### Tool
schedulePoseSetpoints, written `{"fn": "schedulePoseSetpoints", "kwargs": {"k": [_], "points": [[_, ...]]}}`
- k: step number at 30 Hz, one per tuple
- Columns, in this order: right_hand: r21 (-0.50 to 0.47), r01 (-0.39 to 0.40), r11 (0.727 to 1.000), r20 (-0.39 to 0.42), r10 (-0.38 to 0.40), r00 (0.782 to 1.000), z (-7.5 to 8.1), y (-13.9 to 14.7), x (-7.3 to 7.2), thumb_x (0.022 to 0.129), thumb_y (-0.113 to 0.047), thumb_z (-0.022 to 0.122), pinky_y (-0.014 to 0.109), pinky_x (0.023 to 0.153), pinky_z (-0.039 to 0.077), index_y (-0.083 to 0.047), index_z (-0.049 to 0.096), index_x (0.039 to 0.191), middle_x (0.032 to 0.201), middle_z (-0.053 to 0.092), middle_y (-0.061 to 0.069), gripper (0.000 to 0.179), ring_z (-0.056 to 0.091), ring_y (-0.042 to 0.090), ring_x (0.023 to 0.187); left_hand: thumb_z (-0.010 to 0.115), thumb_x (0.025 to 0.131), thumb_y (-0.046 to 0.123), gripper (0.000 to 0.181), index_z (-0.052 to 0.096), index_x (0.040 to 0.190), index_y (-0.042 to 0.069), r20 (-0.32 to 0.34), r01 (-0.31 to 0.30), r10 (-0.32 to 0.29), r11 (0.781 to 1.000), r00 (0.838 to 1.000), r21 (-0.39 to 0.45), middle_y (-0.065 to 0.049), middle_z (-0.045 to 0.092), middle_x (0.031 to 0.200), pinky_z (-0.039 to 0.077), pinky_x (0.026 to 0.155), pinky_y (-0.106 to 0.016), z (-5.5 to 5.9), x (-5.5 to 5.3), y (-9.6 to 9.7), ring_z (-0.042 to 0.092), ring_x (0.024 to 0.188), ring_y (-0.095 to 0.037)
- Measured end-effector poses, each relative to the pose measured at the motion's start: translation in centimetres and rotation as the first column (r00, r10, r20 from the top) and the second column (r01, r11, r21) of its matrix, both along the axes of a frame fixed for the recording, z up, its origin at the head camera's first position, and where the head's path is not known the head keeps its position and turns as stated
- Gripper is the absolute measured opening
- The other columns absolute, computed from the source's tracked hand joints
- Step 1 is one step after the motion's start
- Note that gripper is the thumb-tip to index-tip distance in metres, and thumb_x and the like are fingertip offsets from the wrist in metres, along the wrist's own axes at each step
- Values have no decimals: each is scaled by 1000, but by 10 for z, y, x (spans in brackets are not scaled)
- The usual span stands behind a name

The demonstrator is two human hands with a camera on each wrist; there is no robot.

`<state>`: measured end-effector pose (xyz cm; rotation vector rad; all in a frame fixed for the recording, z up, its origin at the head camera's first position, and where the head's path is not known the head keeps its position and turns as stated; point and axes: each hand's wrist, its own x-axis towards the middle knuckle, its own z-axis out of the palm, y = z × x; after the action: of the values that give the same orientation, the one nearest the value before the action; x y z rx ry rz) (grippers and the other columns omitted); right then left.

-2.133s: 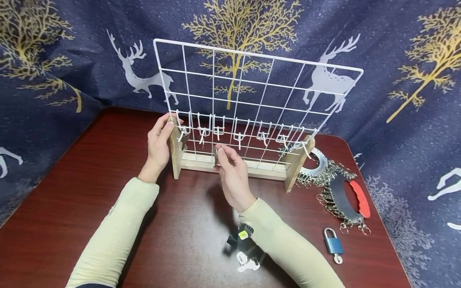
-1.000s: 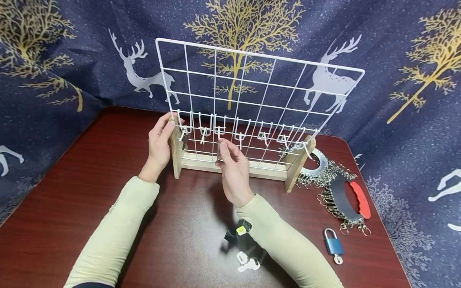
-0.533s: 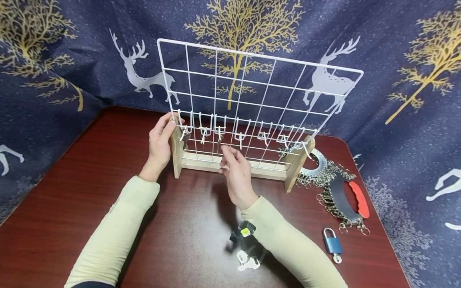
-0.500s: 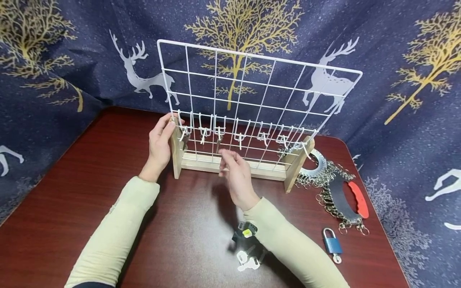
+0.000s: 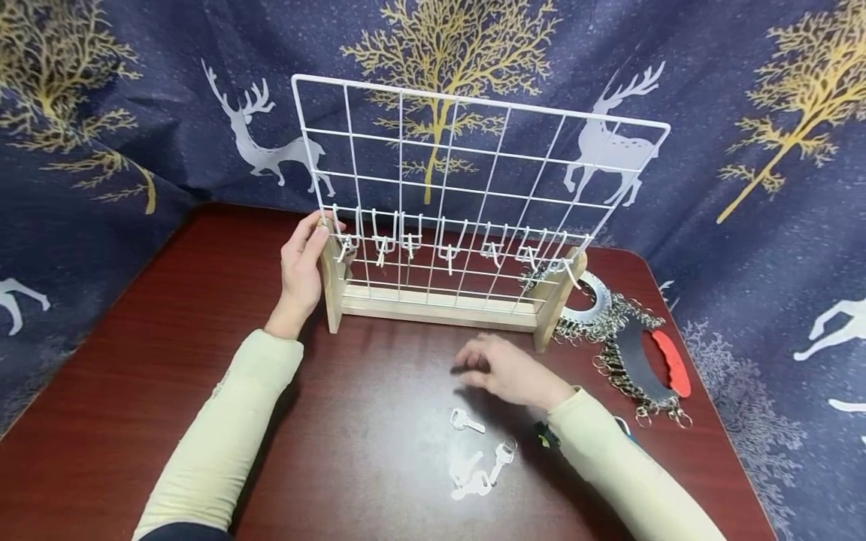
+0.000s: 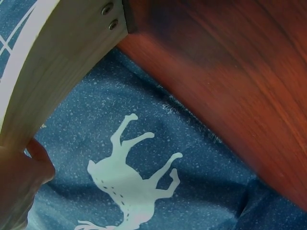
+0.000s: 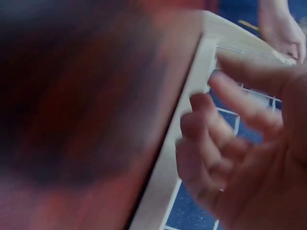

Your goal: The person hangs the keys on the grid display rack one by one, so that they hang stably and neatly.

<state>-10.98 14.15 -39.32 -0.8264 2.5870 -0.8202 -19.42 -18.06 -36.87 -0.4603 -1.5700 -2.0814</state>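
Observation:
My left hand (image 5: 301, 263) grips the top of the left wooden upright (image 5: 331, 282) of a white wire grid rack (image 5: 483, 154). In the left wrist view its fingers curl around the edge of that wood. My right hand (image 5: 507, 370), blurred, hovers above the table with loosely bent fingers and nothing between them. Nearby on the tabletop lie several shiny keys, among them a single key (image 5: 467, 421) and a key with a small ring (image 5: 503, 458). Small dark metal pieces hang at the hooks (image 5: 409, 244) on the rack's left side; their shapes are hard to make out.
Right of the rack lie a silver ring (image 5: 595, 300) strung with small rings and a dark curved holder with a red handle (image 5: 671, 363). A blue padlock (image 5: 625, 428) is mostly covered by my right sleeve. Patterned cloth (image 5: 169, 113) hangs behind the table (image 5: 155, 361).
My right hand let go of a small metal piece at the third hook from the left, then moved down and right towards the keys. The left hand stayed on the upright.

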Motion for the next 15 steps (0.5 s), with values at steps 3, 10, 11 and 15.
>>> {"fn": "schedulePoseSetpoints", "kwargs": {"k": [3, 10, 11, 15], "points": [[87, -120, 989, -24, 122, 992, -9, -1, 10, 80, -38, 76, 43, 97, 42, -18, 67, 113, 98, 61, -7, 40, 58, 18, 99, 46, 101, 8, 24, 62, 118, 2, -6, -7, 7, 1000, 1000, 6, -20, 62, 101, 53, 54, -29, 1, 0, -2, 61, 61, -20], [207, -176, 962, -140, 208, 968, -13, -7, 24, 75, -44, 79, 28, 76, 47, -22, 68, 101, 94, 48, -8, 36, 49, 8, 80, 46, 101, 9, 26, 60, 120, -2, 3, 5, -5, 1000, 1000, -3, -19, 62, 102, 54, 56, -32, 2, 0, -2, 62, 62, -23], [209, -181, 961, -143, 213, 967, -13, -8, 24, 76, -41, 79, 27, 75, 46, -21, 67, 99, 93, 48, -8, 32, 49, 7, 79, 46, 101, 9, 27, 59, 120, -4, 5, 8, -8, 1000, 1000, -4, -19, 62, 102, 55, 55, -32, 2, 1, -2, 62, 62, -23], [200, -198, 960, -127, 226, 966, -12, -7, 26, 82, -35, 76, 27, 76, 47, -20, 67, 94, 92, 53, -9, 21, 52, 6, 79, 45, 101, 9, 30, 55, 122, -10, 6, 20, -20, 1000, 1000, -2, -15, 63, 102, 56, 55, -33, 2, 1, 0, 63, 62, -23]]}}
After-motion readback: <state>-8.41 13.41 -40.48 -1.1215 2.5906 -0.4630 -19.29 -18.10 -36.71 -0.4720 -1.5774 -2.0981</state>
